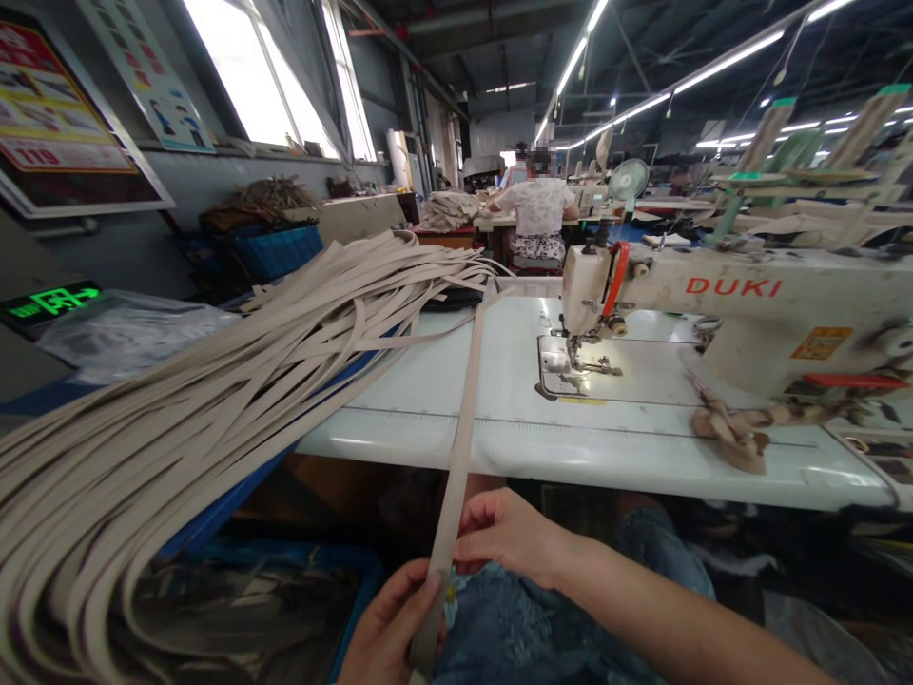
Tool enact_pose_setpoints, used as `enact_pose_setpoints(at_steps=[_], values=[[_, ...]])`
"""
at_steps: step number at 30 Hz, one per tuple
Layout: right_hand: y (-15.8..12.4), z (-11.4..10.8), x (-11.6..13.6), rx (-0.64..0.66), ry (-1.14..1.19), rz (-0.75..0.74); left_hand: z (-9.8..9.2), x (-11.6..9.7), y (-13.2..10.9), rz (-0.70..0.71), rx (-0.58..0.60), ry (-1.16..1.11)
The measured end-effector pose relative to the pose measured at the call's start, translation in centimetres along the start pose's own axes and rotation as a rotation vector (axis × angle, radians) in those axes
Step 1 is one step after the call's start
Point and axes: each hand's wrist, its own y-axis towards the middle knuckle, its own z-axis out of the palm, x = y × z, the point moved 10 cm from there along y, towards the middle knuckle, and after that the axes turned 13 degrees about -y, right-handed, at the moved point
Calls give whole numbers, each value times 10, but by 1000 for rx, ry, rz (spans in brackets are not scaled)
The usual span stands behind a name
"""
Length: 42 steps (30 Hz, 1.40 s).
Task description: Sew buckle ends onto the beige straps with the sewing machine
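A long beige fabric strap runs from the far edge of the sewing table down over its front edge to my lap. My left hand is closed on the strap near its lower part, the thumb lying on top. Just above it, my right hand has its fingers curled in at the strap's right edge; its fingertips are partly hidden there. To the left lies a big bundle of similar beige straps, hanging down over the side.
A sewing machine stands on the right of the white table, with a beige cloth strip by its base. At lower left, a blue bin holds dark strips. A plastic bag lies left. Another person sits ahead.
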Motion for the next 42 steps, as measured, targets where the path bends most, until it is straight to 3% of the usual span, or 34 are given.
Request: enact_pose_setpoints(at_steps=[10,17,22,29,42], values=[[-4,-3,-4,-57,-45,59,5,-7,-3,62,5,4],[-11,-3,10,-63,-161,-73,15,-26,4,134,81,68],[-16,-8,20,-132,-158,-125,18,-19,16,18,149,22],[-11,-1,9,-57,22,-45,30,-1,10,-172,223,-189],[-8,5,0,51,100,-4,30,7,8,-253,120,-315]])
